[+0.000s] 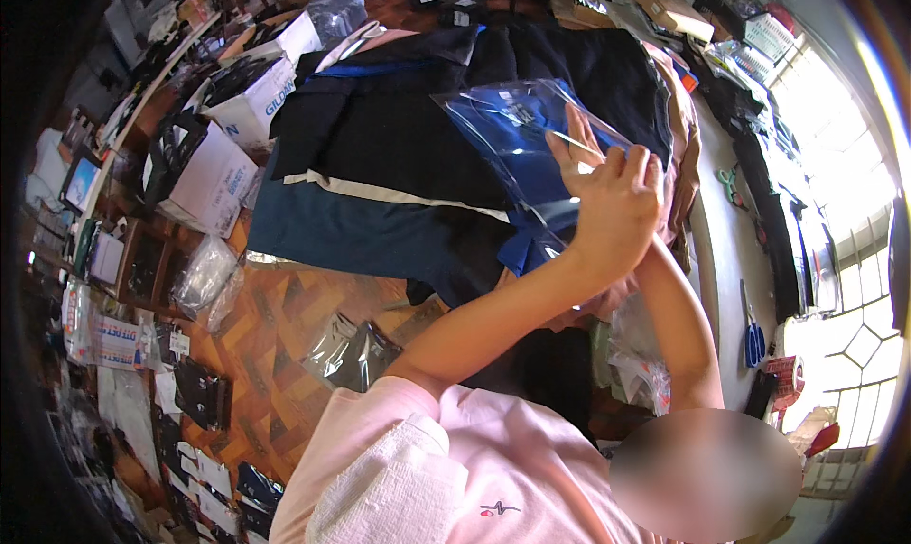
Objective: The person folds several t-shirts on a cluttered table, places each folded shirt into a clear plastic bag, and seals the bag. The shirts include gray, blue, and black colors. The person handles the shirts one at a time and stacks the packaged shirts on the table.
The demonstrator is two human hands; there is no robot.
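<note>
A clear plastic bag (491, 128) with a folded blue garment (530, 167) in it lies tilted on a pile of dark clothes. My left hand (623, 195) is over the bag's right part, fingers curled at the end of a thin white strip (578, 143). My forearms cross near the wrists. Partly behind my left hand, my right hand (575, 149) rests against the bag with its fingers extended; its palm is partly hidden. A blue fabric part (516, 252) shows near the bag's lower end.
Black garments (398, 145) and a dark teal one (341, 224) cover the surface before me. Open cardboard boxes (213, 177) stand at left. Green-handled scissors (729, 187) and blue-handled scissors (754, 341) lie on the right ledge. A bagged dark item (356, 352) is on the parquet floor.
</note>
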